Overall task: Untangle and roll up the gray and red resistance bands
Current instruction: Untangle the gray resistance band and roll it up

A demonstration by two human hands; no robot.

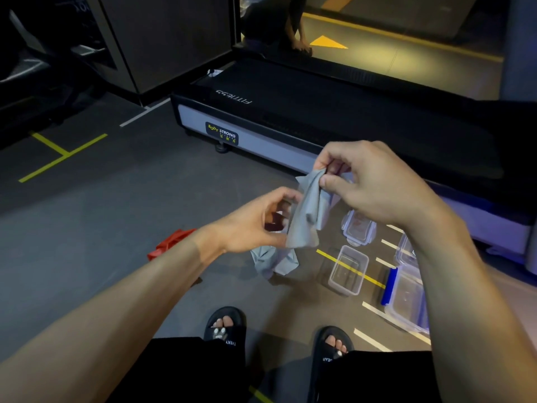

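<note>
Two hands work the gray resistance band (305, 216): right hand (374, 184) pinches its top, left hand (255, 222) grips mid-strip to loosen twists; red resistance band (168, 242) waits on floor.

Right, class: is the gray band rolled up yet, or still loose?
Still loose. The gray band hangs crumpled between the left hand and right hand, its lower end bunched below them, with no neat roll visible.

— Dim in here, isn't it? The corner far up and left of the hands (319, 205) is nearly black.
— Yes, the only warm light falls on the floor (406, 56) well beyond them, top right.
— A bluish glow sits just right of the hands.
— The edges bend outward, and the forearms stretch long toward the corners.
</note>
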